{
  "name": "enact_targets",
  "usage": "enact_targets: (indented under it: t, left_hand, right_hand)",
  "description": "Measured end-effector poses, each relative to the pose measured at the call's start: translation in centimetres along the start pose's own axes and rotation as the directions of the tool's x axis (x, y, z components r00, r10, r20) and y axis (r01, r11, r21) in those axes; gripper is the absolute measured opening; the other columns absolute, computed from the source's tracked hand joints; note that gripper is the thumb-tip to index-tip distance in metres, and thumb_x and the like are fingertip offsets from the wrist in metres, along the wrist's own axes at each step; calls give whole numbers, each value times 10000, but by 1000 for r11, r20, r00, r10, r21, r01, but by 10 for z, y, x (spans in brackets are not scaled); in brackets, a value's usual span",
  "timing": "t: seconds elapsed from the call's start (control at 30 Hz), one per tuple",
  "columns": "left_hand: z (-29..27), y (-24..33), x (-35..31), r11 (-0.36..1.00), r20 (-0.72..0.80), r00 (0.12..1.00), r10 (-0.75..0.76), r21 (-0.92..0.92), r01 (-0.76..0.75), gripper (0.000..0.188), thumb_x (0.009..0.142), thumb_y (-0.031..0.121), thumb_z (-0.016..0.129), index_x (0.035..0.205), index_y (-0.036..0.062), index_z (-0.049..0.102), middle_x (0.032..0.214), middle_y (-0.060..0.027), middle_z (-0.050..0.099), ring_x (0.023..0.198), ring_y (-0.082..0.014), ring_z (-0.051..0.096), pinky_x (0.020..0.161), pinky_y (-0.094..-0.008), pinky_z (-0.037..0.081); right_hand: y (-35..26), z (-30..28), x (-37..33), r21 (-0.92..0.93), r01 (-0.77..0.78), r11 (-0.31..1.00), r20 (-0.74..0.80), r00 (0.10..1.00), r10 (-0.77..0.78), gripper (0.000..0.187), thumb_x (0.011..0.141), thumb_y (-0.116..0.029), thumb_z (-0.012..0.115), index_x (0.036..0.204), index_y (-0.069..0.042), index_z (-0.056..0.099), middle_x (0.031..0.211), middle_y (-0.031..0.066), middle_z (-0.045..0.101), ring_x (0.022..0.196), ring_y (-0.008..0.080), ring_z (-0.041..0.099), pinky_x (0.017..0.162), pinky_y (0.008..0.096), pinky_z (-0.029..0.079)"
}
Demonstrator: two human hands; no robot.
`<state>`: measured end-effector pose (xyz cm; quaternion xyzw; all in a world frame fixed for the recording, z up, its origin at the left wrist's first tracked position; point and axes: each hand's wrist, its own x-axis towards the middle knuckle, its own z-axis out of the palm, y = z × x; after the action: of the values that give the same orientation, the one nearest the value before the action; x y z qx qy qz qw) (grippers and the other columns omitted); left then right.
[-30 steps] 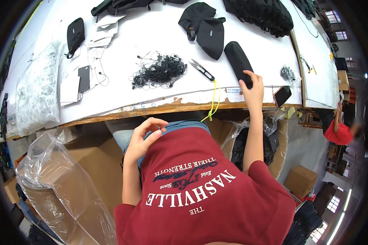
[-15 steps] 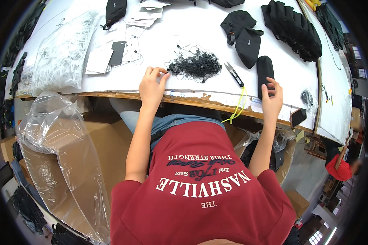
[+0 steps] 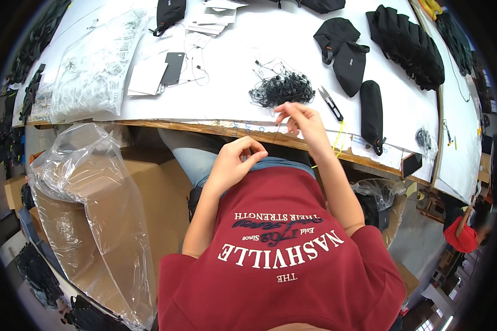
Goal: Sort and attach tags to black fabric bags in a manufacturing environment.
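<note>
My right hand point(image 3: 301, 118) hovers at the table's front edge, its fingertips pinched on a thin black cord just in front of a tangled pile of black cords point(image 3: 281, 88). My left hand point(image 3: 234, 160) is lower, over my lap below the table edge, with its fingers curled together. Whether it holds anything is too small to tell. Small thread snips point(image 3: 331, 103) lie right of the pile. A rolled black pouch point(image 3: 371, 113) lies further right, untouched.
The white table point(image 3: 226, 102) carries two more black pouches point(image 3: 342, 52), a stack of black items point(image 3: 408, 44), white cards with a black card point(image 3: 171, 66) and a clear plastic bag point(image 3: 88, 66). A plastic-lined cardboard box point(image 3: 94, 204) stands at my left. Another person in red point(image 3: 464, 234) is far right.
My right hand left the rolled black pouch and moved left to the cord pile, pinching a cord. My left hand drew back from the table edge toward my lap.
</note>
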<state>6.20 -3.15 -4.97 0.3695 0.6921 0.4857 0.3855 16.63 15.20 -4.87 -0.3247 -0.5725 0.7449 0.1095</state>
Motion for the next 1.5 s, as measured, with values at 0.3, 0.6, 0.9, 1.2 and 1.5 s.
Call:
enact_targets:
  t: [0.3,0.6,0.9,1.2,1.5]
  left_hand:
    - [7,6,18,996,165,983,-81,33,77,121,850,137,670,884,23,650,772,-27,629,649,-84,507,611,-231,428]
    - [39,17,123,852,21,875,483,219,-476,136,823,93,638,953,68,667,868,-78,666,826,-277,624,729,-338,499]
    - [-14,-1,147,847,-201,867,456,396,-354,209,818,112,670,1018,55,652,1062,-112,629,974,-305,601,851,-372,479]
    - [-211,-85,111,570,-639,721,267,708,417,813,708,430,770,1336,32,441,1336,-200,453,1245,-395,387,1033,-449,346]
    - [-216,-55,98,612,-616,703,357,722,321,883,667,424,814,1359,40,423,1285,-199,502,1182,-372,451,1009,-465,356]
  right_hand:
    - [-14,-37,11,226,104,969,-125,989,-77,258,975,-224,494,911,-23,642,662,28,593,509,42,427,464,173,303]
    - [-24,-52,0,-136,126,983,-9,992,-128,253,959,-231,520,819,-46,619,538,-95,306,491,12,227,468,214,174]
    - [-7,-79,-32,-227,101,969,-34,993,-112,235,971,-214,511,840,-40,599,592,-78,373,536,17,306,493,197,230]
    - [-6,-81,-29,-12,122,993,-68,990,-122,252,947,-201,527,772,-37,605,523,-116,288,478,-6,213,464,211,151]
    - [-15,-63,-29,-124,246,961,-151,953,-263,254,968,-203,524,828,-23,634,527,-85,338,477,-6,267,453,200,191]
